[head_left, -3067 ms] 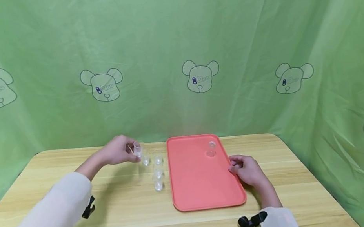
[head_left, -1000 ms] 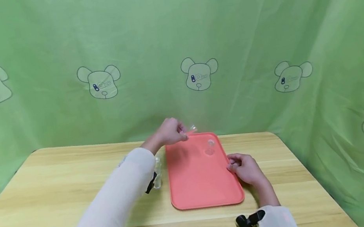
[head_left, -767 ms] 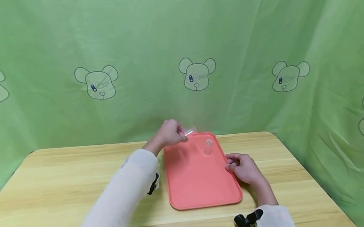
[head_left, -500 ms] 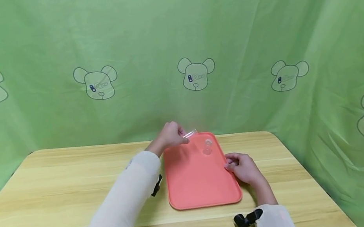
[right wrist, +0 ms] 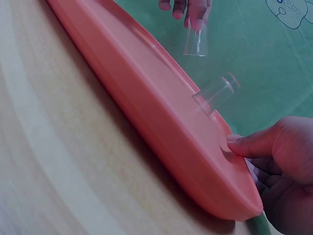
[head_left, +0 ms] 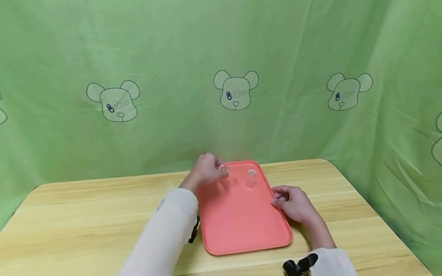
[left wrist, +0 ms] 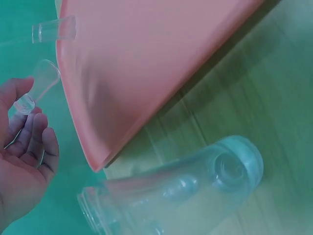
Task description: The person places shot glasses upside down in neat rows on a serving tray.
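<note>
My left hand (head_left: pixel 209 168) is above the back left part of the coral tray (head_left: pixel 242 216). Its thumb and fingers pinch a small clear shot glass (left wrist: pixel 43 82) by the narrow base, wide rim toward the tray; whether the rim touches it I cannot tell. In the head view this glass is hardly visible beside the hand. Another shot glass (head_left: pixel 251 179) stands rim down near the tray's back right corner. My right hand (head_left: pixel 296 203) grips the tray's right edge, with the thumb (right wrist: pixel 244 143) on the rim and fingers curled below.
Left of the tray, further clear glasses (left wrist: pixel 181 191) on the wooden table (head_left: pixel 89 236) loom large in the left wrist view; my left sleeve hides most of them from the head view. A green curtain (head_left: pixel 179 91) hangs directly behind the table.
My left hand has carried the shot glass from the group on the left to over the tray, turned it rim down and lowered it slightly. My right hand keeps its grip.
</note>
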The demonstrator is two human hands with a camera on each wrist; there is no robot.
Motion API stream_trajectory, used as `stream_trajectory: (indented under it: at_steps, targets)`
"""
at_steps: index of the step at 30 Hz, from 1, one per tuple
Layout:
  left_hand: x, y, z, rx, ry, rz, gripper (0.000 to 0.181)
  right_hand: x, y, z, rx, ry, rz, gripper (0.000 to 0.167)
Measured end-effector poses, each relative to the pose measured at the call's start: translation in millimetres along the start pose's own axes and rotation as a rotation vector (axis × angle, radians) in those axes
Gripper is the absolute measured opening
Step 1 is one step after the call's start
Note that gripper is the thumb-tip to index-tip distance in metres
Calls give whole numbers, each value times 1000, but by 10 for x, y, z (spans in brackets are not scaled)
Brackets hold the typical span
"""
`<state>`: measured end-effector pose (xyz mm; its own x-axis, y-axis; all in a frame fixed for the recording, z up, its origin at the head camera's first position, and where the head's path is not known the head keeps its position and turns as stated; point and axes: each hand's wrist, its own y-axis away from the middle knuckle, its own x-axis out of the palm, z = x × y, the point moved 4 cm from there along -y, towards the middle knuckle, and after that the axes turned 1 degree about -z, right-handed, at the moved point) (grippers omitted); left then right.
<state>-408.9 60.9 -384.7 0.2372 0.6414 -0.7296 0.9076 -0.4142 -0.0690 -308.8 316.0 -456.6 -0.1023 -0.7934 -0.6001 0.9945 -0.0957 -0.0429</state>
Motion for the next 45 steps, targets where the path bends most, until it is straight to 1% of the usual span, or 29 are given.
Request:
stream_trajectory:
  at_steps: [1, 4, 13, 18, 24, 35, 42, 45]
  targets:
    - [7, 5, -1, -1, 3, -3, 14, 0, 0, 0, 2, -2, 0, 37]
    - [28, 22, -19, 6, 18, -10, 8, 0, 10, 9, 12, -9, 2, 37]
    - [115, 9, -66, 33, 31, -28, 5, 1, 13, 14, 14, -1, 3, 36]
    - [198, -6, -78, 48, 63, -11, 4, 0, 5, 12, 14, 6, 3, 36]
    - [285, -19, -97, 55, 55, -4, 5, 6, 4, 9, 3, 14, 0, 36]
    - [421, -28, -117, 44, 51, -4, 8, -3, 13, 13, 7, 12, 11, 37]
    - [435, -42, -125, 21, 54, 6, 10, -1, 4, 8, 10, 10, 7, 37]
    - [437, -46, -129, 25, 48, 7, 11, 0, 3, 4, 7, 10, 7, 36]
